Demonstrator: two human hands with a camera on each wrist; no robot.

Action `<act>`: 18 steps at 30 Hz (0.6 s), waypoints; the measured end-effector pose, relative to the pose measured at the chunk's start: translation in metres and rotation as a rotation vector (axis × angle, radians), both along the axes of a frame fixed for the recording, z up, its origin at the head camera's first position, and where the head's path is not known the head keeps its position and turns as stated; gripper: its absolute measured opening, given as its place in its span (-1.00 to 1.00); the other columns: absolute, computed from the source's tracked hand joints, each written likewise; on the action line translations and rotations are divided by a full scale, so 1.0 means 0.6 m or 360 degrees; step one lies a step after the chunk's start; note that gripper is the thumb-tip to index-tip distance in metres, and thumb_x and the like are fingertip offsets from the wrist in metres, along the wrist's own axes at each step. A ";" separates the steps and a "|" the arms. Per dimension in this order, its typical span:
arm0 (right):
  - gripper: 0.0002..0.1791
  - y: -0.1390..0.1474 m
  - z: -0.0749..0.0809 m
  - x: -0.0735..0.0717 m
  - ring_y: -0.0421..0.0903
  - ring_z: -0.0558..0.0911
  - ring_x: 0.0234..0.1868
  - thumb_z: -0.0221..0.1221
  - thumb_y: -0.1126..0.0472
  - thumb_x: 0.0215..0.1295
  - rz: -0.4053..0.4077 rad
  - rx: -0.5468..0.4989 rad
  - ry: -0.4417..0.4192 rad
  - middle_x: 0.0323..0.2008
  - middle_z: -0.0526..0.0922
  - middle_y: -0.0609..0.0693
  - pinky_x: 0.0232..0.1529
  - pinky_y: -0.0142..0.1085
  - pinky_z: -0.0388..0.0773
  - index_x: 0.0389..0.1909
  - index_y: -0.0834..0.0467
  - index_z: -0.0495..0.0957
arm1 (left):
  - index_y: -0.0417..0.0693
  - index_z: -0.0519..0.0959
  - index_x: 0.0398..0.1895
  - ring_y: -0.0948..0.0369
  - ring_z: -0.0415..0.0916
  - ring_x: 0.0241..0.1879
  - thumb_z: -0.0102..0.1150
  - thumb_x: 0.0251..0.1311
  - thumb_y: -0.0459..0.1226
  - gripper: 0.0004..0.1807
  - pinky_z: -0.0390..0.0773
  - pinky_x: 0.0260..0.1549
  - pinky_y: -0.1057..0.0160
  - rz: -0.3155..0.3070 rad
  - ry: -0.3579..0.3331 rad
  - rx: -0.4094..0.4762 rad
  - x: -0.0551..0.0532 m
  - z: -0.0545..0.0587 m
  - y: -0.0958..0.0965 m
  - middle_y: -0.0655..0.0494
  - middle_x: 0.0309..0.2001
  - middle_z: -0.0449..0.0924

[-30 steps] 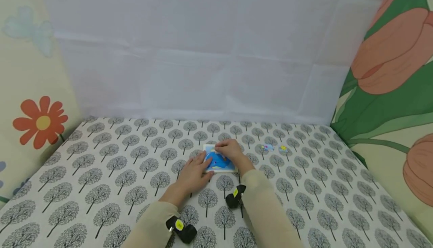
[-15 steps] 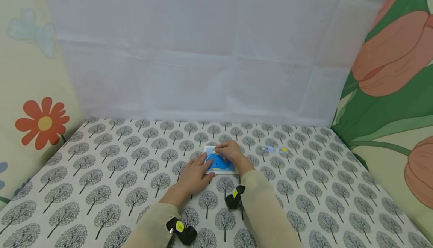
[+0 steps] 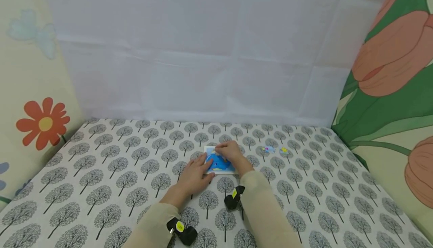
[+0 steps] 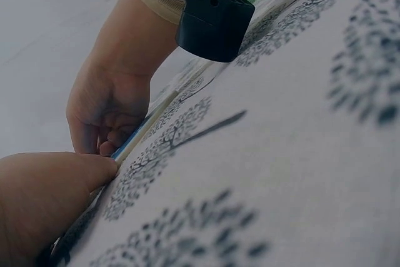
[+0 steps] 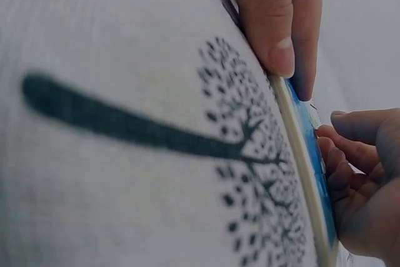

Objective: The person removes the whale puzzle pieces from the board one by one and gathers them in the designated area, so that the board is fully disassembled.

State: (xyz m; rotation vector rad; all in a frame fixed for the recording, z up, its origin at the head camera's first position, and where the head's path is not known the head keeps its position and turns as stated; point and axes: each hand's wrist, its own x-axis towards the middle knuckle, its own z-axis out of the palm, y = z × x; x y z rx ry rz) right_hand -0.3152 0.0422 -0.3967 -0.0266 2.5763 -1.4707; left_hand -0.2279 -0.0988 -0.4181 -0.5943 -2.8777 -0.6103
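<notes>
A small jigsaw puzzle board with a blue whale picture and a pale rim lies flat on the cloth. My left hand rests at its left side with straight fingers; in the right wrist view the thumb touches the near rim and a finger reaches over the picture. My right hand is above the board's far part, thumb and index finger pinching what appears to be a puzzle piece, mostly hidden by the fingertips. Its other fingers curl over the picture.
Two loose puzzle pieces lie to the right of the board, one light blue with pink and one with yellow. A tree-print cloth covers the table. A white sheet hangs behind it.
Both hands stay almost where they were on the board. The head view has shifted very slightly; the loose pieces have not visibly moved on the cloth.
</notes>
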 end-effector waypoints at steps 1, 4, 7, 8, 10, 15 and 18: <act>-0.77 -0.001 0.000 0.000 -0.09 0.47 -0.26 0.14 0.14 0.11 -0.0012 0.0000 -0.0002 -0.17 0.51 0.04 -0.36 -0.29 0.44 -0.25 0.16 0.59 | -0.12 0.24 0.20 0.00 -0.09 0.23 -0.07 0.17 -0.06 -0.44 -0.09 0.14 0.00 0.0000 0.0000 0.0004 0.000 0.001 0.000 -0.13 0.26 0.00; -0.77 -0.003 0.002 0.002 -0.10 0.47 -0.29 0.14 0.13 0.11 -0.0046 0.0003 -0.0012 -0.19 0.51 0.04 -0.41 -0.33 0.42 -0.25 0.15 0.59 | -0.12 0.25 0.20 -0.01 -0.08 0.23 -0.07 0.17 -0.06 -0.44 -0.08 0.14 -0.01 -0.0005 -0.0001 0.0016 0.001 0.002 0.000 -0.13 0.26 0.00; -0.79 -0.004 0.003 0.004 -0.12 0.46 -0.34 0.15 0.14 0.10 -0.0085 0.0002 -0.0028 -0.23 0.53 0.02 -0.53 -0.41 0.36 -0.27 0.15 0.59 | -0.13 0.24 0.20 -0.02 -0.08 0.23 -0.06 0.17 -0.07 -0.44 -0.07 0.14 -0.01 -0.0020 -0.0011 0.0023 0.001 0.002 0.000 -0.14 0.26 0.01; -0.79 -0.005 0.003 0.004 -0.12 0.46 -0.38 0.15 0.14 0.10 -0.0097 -0.0004 -0.0034 -0.25 0.53 0.02 -0.57 -0.43 0.33 -0.27 0.15 0.59 | -0.13 0.25 0.20 -0.02 -0.08 0.23 -0.06 0.17 -0.07 -0.44 -0.07 0.14 -0.02 -0.0024 -0.0011 0.0024 0.001 0.002 0.000 -0.15 0.25 0.01; -0.80 -0.005 0.002 0.005 -0.13 0.44 -0.45 0.15 0.15 0.09 -0.0115 -0.0018 -0.0041 -0.30 0.53 0.01 -0.63 -0.44 0.29 -0.29 0.15 0.59 | -0.13 0.25 0.20 -0.03 -0.08 0.23 -0.05 0.17 -0.07 -0.44 -0.06 0.13 -0.02 -0.0027 -0.0014 0.0021 0.001 0.003 0.001 -0.15 0.25 0.01; -0.83 -0.008 0.000 0.003 -0.17 0.38 -0.57 0.16 0.18 0.09 -0.0135 -0.0066 -0.0051 -0.37 0.54 -0.02 -0.67 -0.42 0.30 -0.32 0.15 0.59 | -0.13 0.26 0.20 -0.02 -0.06 0.22 -0.05 0.16 -0.07 -0.45 -0.05 0.13 -0.02 -0.0012 0.0003 0.0008 0.001 0.003 0.001 -0.15 0.25 0.02; -0.84 -0.008 -0.002 0.001 -0.17 0.39 -0.54 0.16 0.19 0.09 -0.0135 -0.0095 -0.0051 -0.36 0.54 -0.02 -0.64 -0.41 0.31 -0.32 0.15 0.60 | -0.14 0.26 0.19 -0.03 -0.05 0.22 -0.05 0.16 -0.08 -0.45 -0.05 0.13 -0.02 -0.0012 0.0006 0.0011 0.000 0.002 0.001 -0.16 0.25 0.03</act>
